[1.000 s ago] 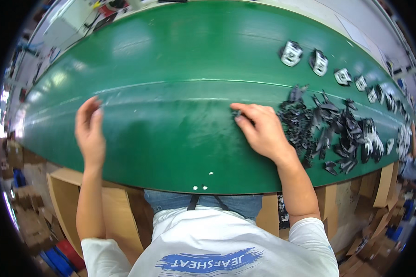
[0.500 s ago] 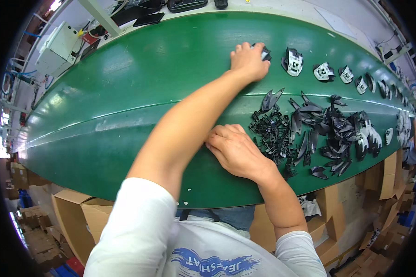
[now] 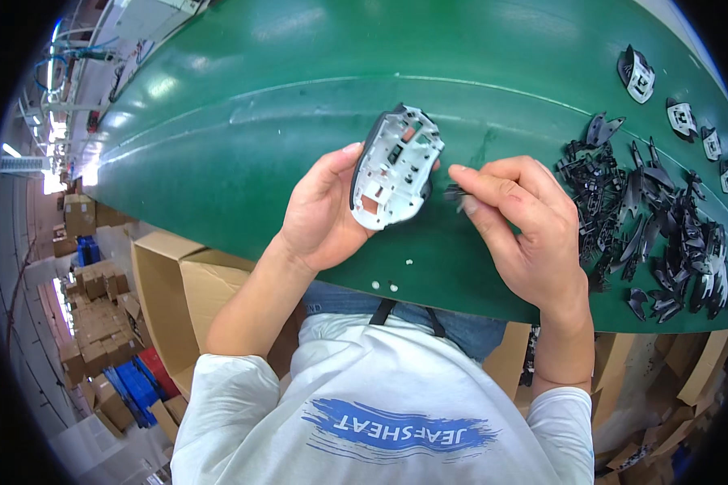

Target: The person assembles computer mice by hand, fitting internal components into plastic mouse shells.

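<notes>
My left hand [image 3: 323, 212] grips a computer mouse shell [image 3: 395, 174] by its edge above the green table. The shell's white inner side, with clips, posts and cut-outs, faces up; its outer rim is dark. Between thumb and fingers of my right hand [image 3: 530, 222] is a small black plastic part [image 3: 455, 192], partly hidden and blurred. That part is just right of the shell, apart from it. Right of this hand lies a pile of small black clip-like parts [image 3: 594, 190], beside a heap of dark curved plastic pieces [image 3: 663, 210].
More mouse shells [image 3: 639, 74] stand in a row at the far right of the green table [image 3: 243, 162]. Small white bits [image 3: 384, 286] lie near its front edge. Open cardboard boxes [image 3: 166, 283] are below that edge, with stacked cartons [image 3: 109, 311] further left.
My left hand has come back from the far row with a mouse shell. My right hand has lifted off the table and holds a small black part. The view has shifted left.
</notes>
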The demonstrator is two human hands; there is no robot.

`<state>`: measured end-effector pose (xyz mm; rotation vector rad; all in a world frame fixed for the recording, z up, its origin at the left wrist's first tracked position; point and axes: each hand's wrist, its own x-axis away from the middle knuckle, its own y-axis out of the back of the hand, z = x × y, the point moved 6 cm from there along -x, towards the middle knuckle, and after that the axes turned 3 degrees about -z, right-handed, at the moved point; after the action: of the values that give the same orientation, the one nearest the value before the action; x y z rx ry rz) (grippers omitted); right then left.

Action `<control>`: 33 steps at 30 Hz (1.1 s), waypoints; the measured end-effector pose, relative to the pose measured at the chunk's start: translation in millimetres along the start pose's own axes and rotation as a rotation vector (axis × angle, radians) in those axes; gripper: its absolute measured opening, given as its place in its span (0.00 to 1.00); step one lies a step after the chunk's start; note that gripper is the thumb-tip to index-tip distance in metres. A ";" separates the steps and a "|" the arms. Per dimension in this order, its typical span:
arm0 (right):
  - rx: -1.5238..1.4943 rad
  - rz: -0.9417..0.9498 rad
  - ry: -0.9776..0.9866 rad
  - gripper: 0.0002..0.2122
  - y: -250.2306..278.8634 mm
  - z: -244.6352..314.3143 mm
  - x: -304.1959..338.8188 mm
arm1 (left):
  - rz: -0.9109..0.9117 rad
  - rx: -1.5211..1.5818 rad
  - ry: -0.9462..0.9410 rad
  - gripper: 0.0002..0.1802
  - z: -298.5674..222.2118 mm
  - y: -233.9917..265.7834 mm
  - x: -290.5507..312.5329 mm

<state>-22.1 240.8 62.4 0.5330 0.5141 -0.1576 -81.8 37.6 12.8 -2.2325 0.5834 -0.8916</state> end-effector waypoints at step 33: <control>0.308 0.332 0.116 0.09 -17.3 0.5 18.4 | -0.042 -0.380 0.282 0.29 47.8 -18.2 7.9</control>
<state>-10.8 225.6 45.8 0.9236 0.5091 0.1147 -38.9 64.9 2.7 -2.4769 0.9016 -1.2123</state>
